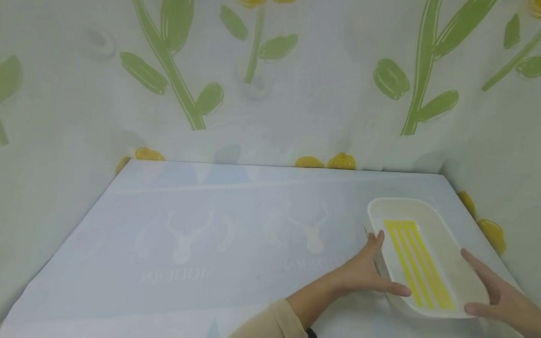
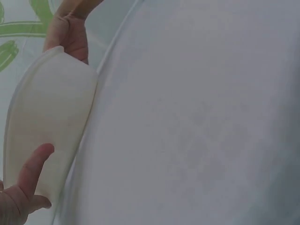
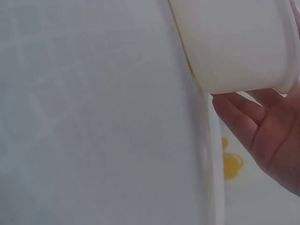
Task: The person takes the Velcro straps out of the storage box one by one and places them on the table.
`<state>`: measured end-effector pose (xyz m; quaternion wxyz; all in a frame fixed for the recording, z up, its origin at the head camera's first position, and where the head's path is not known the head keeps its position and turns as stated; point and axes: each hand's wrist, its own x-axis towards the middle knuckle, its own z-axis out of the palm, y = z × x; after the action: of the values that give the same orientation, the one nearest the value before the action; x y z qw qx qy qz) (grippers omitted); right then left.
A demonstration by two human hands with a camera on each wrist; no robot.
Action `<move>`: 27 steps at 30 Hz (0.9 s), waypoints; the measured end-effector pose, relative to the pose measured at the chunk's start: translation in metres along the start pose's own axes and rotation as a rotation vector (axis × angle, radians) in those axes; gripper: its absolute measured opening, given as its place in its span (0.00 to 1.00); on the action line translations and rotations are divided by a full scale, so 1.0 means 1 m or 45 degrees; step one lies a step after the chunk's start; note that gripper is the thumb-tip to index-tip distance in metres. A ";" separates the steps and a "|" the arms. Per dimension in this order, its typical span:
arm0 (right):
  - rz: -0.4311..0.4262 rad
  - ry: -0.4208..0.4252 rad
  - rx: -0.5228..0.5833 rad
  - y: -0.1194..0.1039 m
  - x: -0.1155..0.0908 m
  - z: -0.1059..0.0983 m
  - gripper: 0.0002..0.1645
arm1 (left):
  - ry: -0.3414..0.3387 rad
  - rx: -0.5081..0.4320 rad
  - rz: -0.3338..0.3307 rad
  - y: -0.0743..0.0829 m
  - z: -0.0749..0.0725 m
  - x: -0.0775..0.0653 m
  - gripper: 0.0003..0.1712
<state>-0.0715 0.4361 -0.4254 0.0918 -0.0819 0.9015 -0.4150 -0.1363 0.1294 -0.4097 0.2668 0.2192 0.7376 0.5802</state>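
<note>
A white rounded-corner tray (image 1: 454, 260) with yellow stripes on its floor is at the right side of the table. My left hand (image 1: 362, 272) holds its left side, thumb over the near rim and fingers along the outer wall. At the opposite side my right hand (image 1: 502, 298) grips the near right corner, thumb at the rim. The left wrist view shows the tray's outer wall (image 2: 56, 108) between both hands, its lower edge close to the tabletop. In the right wrist view, right-hand fingers (image 3: 239, 112) lie along the tray's underside edge.
The table (image 1: 172, 288) wears a pale blue-white cloth printed with deer heads and lettering. Flower-patterned curtain (image 1: 304, 87) surrounds its back and sides. The table's right edge (image 1: 483, 231) runs close by the tray.
</note>
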 end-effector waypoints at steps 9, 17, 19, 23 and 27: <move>-0.003 -0.009 -0.002 0.001 0.006 -0.001 0.59 | 0.106 0.057 0.069 -0.006 0.001 0.003 0.68; -0.067 -0.071 0.083 -0.003 0.010 -0.006 0.59 | 0.109 0.134 0.059 -0.009 -0.006 0.002 0.72; -0.059 -0.086 0.106 -0.004 0.011 -0.005 0.59 | 0.102 0.134 0.063 -0.010 -0.007 0.001 0.72; 0.016 -0.099 0.103 -0.004 0.012 -0.004 0.59 | 0.087 0.124 0.067 -0.013 -0.010 -0.001 0.72; 0.041 -0.109 0.113 -0.006 0.014 -0.001 0.57 | 0.081 0.114 0.048 -0.017 -0.014 -0.003 0.70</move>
<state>-0.0848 0.4301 -0.4211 0.1403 -0.0809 0.8786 -0.4493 -0.1431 0.1131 -0.4229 0.2223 0.2262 0.7667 0.5581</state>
